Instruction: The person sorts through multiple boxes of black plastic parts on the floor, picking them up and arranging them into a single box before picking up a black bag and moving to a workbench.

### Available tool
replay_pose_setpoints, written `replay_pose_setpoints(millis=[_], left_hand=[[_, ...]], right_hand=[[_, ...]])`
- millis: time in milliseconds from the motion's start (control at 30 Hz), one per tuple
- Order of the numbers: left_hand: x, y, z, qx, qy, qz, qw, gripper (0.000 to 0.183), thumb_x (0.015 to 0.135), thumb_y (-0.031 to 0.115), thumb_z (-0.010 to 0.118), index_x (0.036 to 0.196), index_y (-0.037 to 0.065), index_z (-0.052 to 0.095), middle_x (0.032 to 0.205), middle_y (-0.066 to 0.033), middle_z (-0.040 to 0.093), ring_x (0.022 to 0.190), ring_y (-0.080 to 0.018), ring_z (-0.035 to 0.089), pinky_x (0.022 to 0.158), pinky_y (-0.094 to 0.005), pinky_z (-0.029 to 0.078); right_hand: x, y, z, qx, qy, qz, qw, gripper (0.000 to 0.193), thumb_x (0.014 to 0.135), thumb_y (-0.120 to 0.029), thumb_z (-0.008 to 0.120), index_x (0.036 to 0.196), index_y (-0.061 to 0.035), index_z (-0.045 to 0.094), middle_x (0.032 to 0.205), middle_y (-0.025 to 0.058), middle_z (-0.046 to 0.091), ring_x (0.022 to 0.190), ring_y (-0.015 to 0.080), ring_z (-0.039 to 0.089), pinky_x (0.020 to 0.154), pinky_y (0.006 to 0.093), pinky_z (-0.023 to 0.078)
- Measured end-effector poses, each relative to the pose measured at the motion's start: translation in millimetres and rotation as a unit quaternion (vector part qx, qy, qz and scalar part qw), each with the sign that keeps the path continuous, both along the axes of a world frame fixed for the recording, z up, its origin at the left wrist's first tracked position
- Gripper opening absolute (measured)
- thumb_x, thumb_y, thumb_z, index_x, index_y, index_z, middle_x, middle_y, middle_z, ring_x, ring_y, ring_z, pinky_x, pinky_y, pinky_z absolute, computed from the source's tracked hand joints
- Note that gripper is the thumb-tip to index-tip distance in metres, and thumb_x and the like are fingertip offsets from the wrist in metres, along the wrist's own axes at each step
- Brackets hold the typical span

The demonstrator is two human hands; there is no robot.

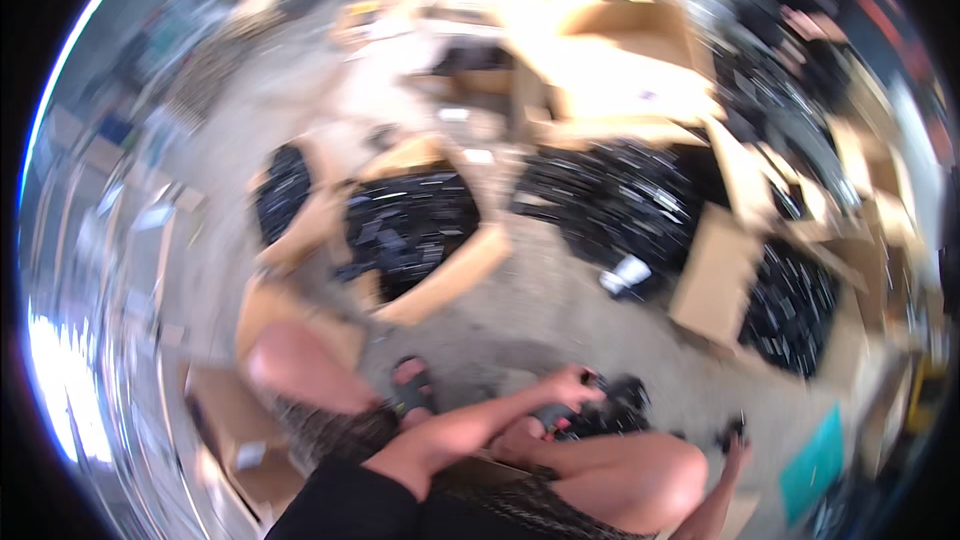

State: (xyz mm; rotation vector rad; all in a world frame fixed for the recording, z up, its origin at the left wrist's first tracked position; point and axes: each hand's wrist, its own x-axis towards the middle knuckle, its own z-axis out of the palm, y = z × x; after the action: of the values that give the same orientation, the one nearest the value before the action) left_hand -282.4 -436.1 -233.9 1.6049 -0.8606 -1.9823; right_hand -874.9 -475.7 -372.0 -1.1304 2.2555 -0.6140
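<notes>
My left hand [572, 388] reaches across in front of my knees, its fingers closed round a small black object [592, 380] whose kind is lost in the blur. Just beyond it, a heap of black pieces [625, 404] lies on the floor by my sandalled foot. Out to the right of my right knee, my right hand [737, 448] is closed on another small black piece [735, 428], also too smeared to name. The whole picture is blurred by motion.
Open cardboard boxes [455, 275] full of black pieces stand ahead. A larger black pile [620, 200] spreads to their right, with a white item [627, 275] at its edge. A teal sheet [815, 462] lies at the right. Another person [800, 20] is at the far right.
</notes>
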Motion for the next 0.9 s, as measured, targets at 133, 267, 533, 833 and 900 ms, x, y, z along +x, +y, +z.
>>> replay_pose_setpoints(millis=[133, 267, 533, 833, 900], left_hand=[[-17, 24, -41, -0.166, -0.057, -0.025, 0.984, 0.057, 0.068, 0.034, 0.075, 0.114, 0.002, 0.065, 0.083, -0.0141, 0.071, 0.063, -0.0236, 0.066, 0.063, -0.0357, 0.053], [-8, 55, -6, -0.094, -0.017, 0.095, 0.991, 0.035, 0.076, 0.026, 0.073, 0.099, 0.002, 0.065, 0.067, -0.0077, 0.065, 0.058, -0.0171, 0.062, 0.052, -0.0334, 0.048], [20, 43, -20, -0.06, 0.048, 0.262, 0.962, 0.025, 0.078, 0.024, 0.072, 0.071, 0.005, 0.058, 0.056, -0.0031, 0.056, 0.047, -0.0145, 0.053, 0.043, -0.0337, 0.041], [45, 28, -37, -0.117, 0.016, 0.346, 0.931, 0.029, 0.07, 0.026, 0.076, 0.086, 0.004, 0.067, 0.065, -0.0058, 0.061, 0.06, -0.0159, 0.055, 0.059, -0.0351, 0.045], [46, 38, -57, -0.118, -0.009, 0.379, 0.918, 0.031, 0.069, 0.026, 0.077, 0.088, 0.004, 0.068, 0.066, -0.0065, 0.063, 0.061, -0.0163, 0.055, 0.06, -0.0349, 0.045]], right_hand=[[13, -27, -18, 0.024, -0.253, 0.04, 0.966, 0.042, 0.083, -0.014, 0.07, 0.118, 0.0034, 0.055, 0.093, 0.0137, 0.067, 0.073, 0.0191, 0.065, 0.06, 0.0333, 0.054], [224, -74, 222, 0.091, -0.367, 0.182, 0.908, 0.039, 0.085, -0.012, 0.066, 0.119, 0.0026, 0.055, 0.092, 0.0128, 0.067, 0.072, 0.0194, 0.065, 0.056, 0.0326, 0.053], [530, -146, 379, 0.287, -0.294, 0.491, 0.768, 0.035, 0.087, -0.011, 0.063, 0.119, 0.0026, 0.057, 0.101, 0.008, 0.064, 0.087, 0.0167, 0.064, 0.068, 0.0343, 0.055], [948, -51, 330, 0.238, -0.392, 0.618, 0.638, 0.039, 0.087, -0.024, 0.068, 0.117, -0.0013, 0.062, 0.103, 0.0066, 0.063, 0.086, 0.016, 0.063, 0.061, 0.0285, 0.056], [1004, -2, 367, 0.215, -0.498, 0.595, 0.594, 0.035, 0.089, -0.026, 0.067, 0.112, -0.0005, 0.064, 0.101, 0.0068, 0.064, 0.09, 0.016, 0.065, 0.067, 0.0307, 0.058]])
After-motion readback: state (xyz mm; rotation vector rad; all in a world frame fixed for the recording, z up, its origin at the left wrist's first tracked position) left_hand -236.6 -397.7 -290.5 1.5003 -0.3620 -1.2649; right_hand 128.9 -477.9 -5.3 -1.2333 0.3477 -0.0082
